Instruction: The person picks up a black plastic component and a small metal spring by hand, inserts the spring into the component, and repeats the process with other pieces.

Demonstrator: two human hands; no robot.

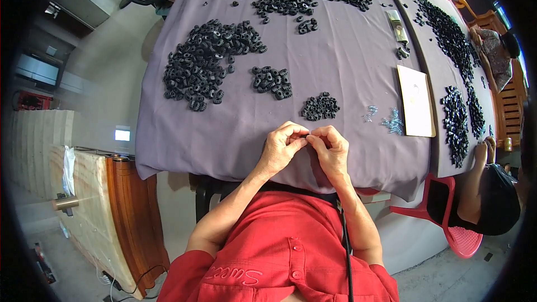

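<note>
Close to the table's near edge, my left hand (278, 146) and my right hand (331, 151) meet, fingertips pinched together. Between them shows a bit of a small black part (305, 135), mostly covered by the fingers. Just beyond the hands lies a little heap of small black ring-shaped parts (320, 106). A cluster of larger ribbed black parts (271, 82) sits farther off to the left. To the right of my hands, small shiny light-blue pieces (393, 122) are scattered in two little groups on the purple-grey cloth (358, 78).
A big pile of black ribbed parts (196, 67) covers the left of the table, with more heaps (285, 3) at the far side. A cream flat board (417, 100) and a small packet (397, 27) lie right. Other people sit along the right side near black piles (456, 126).
</note>
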